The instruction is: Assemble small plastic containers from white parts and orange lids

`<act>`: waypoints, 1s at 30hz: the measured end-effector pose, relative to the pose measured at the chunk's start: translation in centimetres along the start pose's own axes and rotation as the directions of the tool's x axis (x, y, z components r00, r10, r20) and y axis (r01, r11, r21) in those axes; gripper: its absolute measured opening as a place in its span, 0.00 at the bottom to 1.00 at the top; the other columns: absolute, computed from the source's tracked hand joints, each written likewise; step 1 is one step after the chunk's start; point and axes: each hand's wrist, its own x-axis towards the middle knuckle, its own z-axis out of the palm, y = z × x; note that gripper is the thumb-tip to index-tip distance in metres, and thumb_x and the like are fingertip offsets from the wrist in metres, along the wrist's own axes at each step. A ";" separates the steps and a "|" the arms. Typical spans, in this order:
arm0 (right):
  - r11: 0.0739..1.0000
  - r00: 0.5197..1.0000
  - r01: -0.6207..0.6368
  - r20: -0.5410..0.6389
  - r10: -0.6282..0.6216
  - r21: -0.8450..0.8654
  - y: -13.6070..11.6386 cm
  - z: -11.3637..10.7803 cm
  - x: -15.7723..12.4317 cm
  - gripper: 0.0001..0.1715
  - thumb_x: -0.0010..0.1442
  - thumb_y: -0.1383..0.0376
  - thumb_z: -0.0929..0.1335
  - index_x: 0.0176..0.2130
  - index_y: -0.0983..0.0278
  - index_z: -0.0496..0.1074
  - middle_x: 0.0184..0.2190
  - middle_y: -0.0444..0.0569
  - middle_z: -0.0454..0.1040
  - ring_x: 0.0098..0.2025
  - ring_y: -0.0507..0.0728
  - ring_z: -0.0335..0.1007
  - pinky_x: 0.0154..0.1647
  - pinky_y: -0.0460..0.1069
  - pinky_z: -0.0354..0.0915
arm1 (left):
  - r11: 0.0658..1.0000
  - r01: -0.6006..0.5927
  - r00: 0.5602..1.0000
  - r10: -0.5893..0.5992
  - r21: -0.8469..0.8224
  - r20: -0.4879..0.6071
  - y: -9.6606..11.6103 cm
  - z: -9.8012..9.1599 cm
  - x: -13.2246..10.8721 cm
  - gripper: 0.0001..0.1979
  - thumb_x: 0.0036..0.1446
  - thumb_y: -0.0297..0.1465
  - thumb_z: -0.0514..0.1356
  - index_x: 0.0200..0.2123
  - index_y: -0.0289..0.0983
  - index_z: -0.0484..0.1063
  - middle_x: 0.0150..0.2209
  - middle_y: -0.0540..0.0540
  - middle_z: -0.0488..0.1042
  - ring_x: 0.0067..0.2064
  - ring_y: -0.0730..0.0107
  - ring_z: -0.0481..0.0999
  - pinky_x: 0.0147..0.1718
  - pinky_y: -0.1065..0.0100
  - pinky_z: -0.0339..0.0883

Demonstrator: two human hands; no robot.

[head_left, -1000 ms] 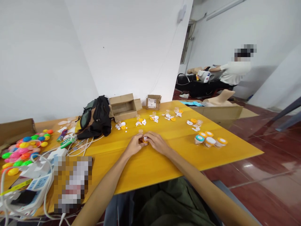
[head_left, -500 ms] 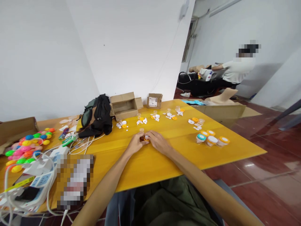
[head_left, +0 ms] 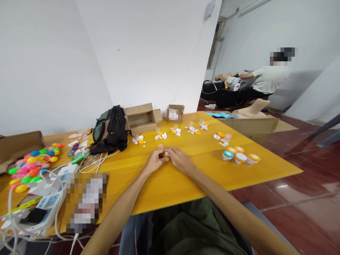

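Note:
My left hand [head_left: 154, 161] and my right hand [head_left: 181, 160] meet over the yellow table, fingers curled in from both sides. Between their fingertips is a small round piece [head_left: 166, 154], white with dark spots over an orange rim; the fingers cover much of it. Both hands are closed around it, low over the tabletop. Just beyond stands a small clear cup [head_left: 160, 146]. Farther back, little groups of loose parts lie in a row, with white discs [head_left: 141, 137], orange rings [head_left: 197, 132] and clear cups.
Several lidded clear jars [head_left: 240, 158] stand to the right. A black backpack [head_left: 114, 129], an open cardboard box [head_left: 142, 120] and a smaller box [head_left: 175, 113] line the back. At left lie colourful balls [head_left: 32, 164], a power strip [head_left: 50, 203] and cables. A person [head_left: 271, 78] sits beyond.
The view has shifted very slightly. Both hands keep the same place around the small round piece, with only a slight change in the fingers.

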 end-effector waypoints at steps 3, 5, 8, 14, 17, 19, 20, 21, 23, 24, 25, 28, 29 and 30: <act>1.000 1.000 0.012 0.023 -0.012 -0.004 -0.1 -0.2 -0.1 0.13 0.65 0.74 0.62 0.43 0.60 0.69 0.38 0.51 0.73 0.41 0.57 0.72 0.42 0.51 0.69 | 0.998 0.027 0.999 -0.025 -0.049 0.046 0.0 -0.3 0.0 0.09 0.46 0.32 0.67 0.24 0.36 0.71 0.24 0.53 0.65 0.30 0.71 0.64 0.33 0.69 0.59; 1.000 0.999 0.027 0.035 -0.027 -0.010 -0.1 -0.3 -0.1 0.13 0.64 0.75 0.61 0.43 0.60 0.69 0.38 0.50 0.73 0.41 0.57 0.72 0.42 0.50 0.69 | 0.995 0.043 0.996 -0.036 -0.086 0.081 -0.1 -0.5 0.1 0.09 0.46 0.34 0.67 0.26 0.35 0.73 0.24 0.53 0.65 0.30 0.71 0.64 0.33 0.69 0.59; 0.999 0.999 0.028 0.033 -0.027 -0.019 -0.1 -0.3 -0.1 0.13 0.65 0.74 0.61 0.43 0.60 0.70 0.38 0.50 0.73 0.41 0.57 0.72 0.43 0.50 0.69 | 0.992 0.053 0.996 -0.043 -0.113 0.081 -0.3 -0.4 0.1 0.08 0.45 0.32 0.68 0.25 0.35 0.72 0.24 0.54 0.66 0.29 0.72 0.64 0.33 0.69 0.60; 0.998 0.998 -0.052 0.041 0.054 -0.039 -0.3 -0.1 0.1 0.11 0.66 0.72 0.61 0.42 0.61 0.70 0.38 0.52 0.74 0.42 0.58 0.73 0.42 0.51 0.69 | 0.996 0.055 0.998 -0.055 -0.067 -0.007 -0.4 0.2 0.2 0.09 0.43 0.29 0.68 0.22 0.35 0.69 0.22 0.55 0.63 0.29 0.72 0.63 0.32 0.70 0.57; 0.998 0.997 -0.055 0.060 0.057 -0.029 -0.4 -0.4 0.1 0.12 0.65 0.73 0.61 0.43 0.60 0.70 0.39 0.52 0.74 0.43 0.58 0.73 0.44 0.51 0.69 | 0.990 0.071 0.997 -0.066 -0.120 0.051 -0.4 0.0 0.3 0.09 0.43 0.31 0.68 0.24 0.35 0.71 0.23 0.54 0.64 0.29 0.73 0.63 0.32 0.70 0.57; 0.999 0.997 -0.046 0.059 0.047 -0.019 -0.4 -0.5 0.1 0.13 0.65 0.73 0.61 0.44 0.60 0.70 0.39 0.52 0.74 0.43 0.58 0.73 0.43 0.51 0.69 | 0.984 0.077 0.994 -0.063 -0.162 0.089 -0.5 -0.2 0.3 0.09 0.44 0.33 0.68 0.25 0.35 0.73 0.23 0.54 0.65 0.29 0.72 0.63 0.33 0.70 0.58; 0.999 0.998 -0.043 0.053 0.044 -0.013 -0.4 -0.5 0.1 0.13 0.65 0.73 0.61 0.44 0.60 0.70 0.39 0.51 0.74 0.43 0.58 0.73 0.43 0.51 0.69 | 0.982 0.077 0.993 -0.060 -0.174 0.100 -0.5 -0.3 0.2 0.09 0.44 0.33 0.68 0.25 0.35 0.73 0.24 0.54 0.65 0.29 0.72 0.64 0.33 0.70 0.58; 0.999 0.998 -0.043 0.047 0.043 -0.007 -0.4 -0.5 0.1 0.13 0.65 0.73 0.60 0.44 0.60 0.70 0.39 0.51 0.74 0.43 0.58 0.73 0.44 0.51 0.69 | 0.981 0.075 0.993 -0.057 -0.180 0.102 -0.5 -0.3 0.2 0.08 0.45 0.32 0.68 0.26 0.35 0.74 0.24 0.54 0.66 0.29 0.72 0.64 0.33 0.70 0.59; 0.999 0.998 -0.050 0.031 0.050 0.002 -0.3 -0.4 0.1 0.13 0.65 0.74 0.60 0.42 0.60 0.70 0.39 0.51 0.74 0.42 0.57 0.73 0.44 0.51 0.69 | 0.984 0.063 0.996 -0.050 -0.167 0.079 -0.5 -0.2 0.2 0.06 0.45 0.30 0.68 0.26 0.35 0.75 0.24 0.54 0.67 0.30 0.72 0.65 0.33 0.70 0.60; 0.998 0.998 -0.055 0.028 0.055 0.005 -0.3 -0.4 0.1 0.13 0.65 0.74 0.60 0.42 0.60 0.70 0.38 0.51 0.74 0.42 0.57 0.73 0.43 0.51 0.69 | 0.987 0.052 0.997 -0.044 -0.152 0.055 -0.5 -0.1 0.2 0.05 0.44 0.28 0.67 0.26 0.35 0.74 0.24 0.54 0.67 0.30 0.72 0.65 0.33 0.70 0.60; 0.998 0.998 -0.061 0.028 0.061 0.006 -0.3 -0.3 0.1 0.13 0.65 0.74 0.60 0.42 0.60 0.70 0.38 0.51 0.74 0.41 0.57 0.72 0.43 0.50 0.69 | 0.990 0.042 0.999 -0.038 -0.135 0.031 -0.5 0.0 0.2 0.04 0.44 0.27 0.67 0.25 0.35 0.74 0.24 0.54 0.66 0.30 0.72 0.65 0.33 0.70 0.60; 0.997 0.996 -0.078 0.038 0.078 0.005 -0.3 -0.4 0.2 0.11 0.66 0.71 0.61 0.41 0.60 0.70 0.38 0.51 0.74 0.40 0.57 0.72 0.41 0.50 0.69 | 0.994 0.022 1.000 -0.021 -0.106 0.010 -0.3 0.2 0.2 0.05 0.44 0.25 0.66 0.23 0.35 0.71 0.23 0.54 0.65 0.29 0.72 0.65 0.33 0.70 0.60; 0.996 0.996 -0.085 0.042 0.084 0.007 -0.3 -0.4 0.2 0.10 0.66 0.70 0.61 0.41 0.60 0.70 0.39 0.51 0.74 0.40 0.57 0.72 0.41 0.50 0.69 | 0.994 0.020 1.000 -0.018 -0.104 0.017 -0.2 0.2 0.2 0.06 0.45 0.25 0.66 0.23 0.35 0.70 0.23 0.54 0.65 0.29 0.72 0.65 0.33 0.70 0.60; 0.996 0.995 -0.090 0.042 0.090 0.011 -0.3 -0.6 0.3 0.10 0.66 0.70 0.61 0.41 0.60 0.70 0.38 0.51 0.74 0.40 0.57 0.72 0.41 0.50 0.68 | 0.995 0.018 1.000 -0.016 -0.101 0.025 -0.2 0.2 0.2 0.06 0.45 0.25 0.65 0.22 0.35 0.70 0.23 0.54 0.65 0.29 0.72 0.65 0.33 0.70 0.60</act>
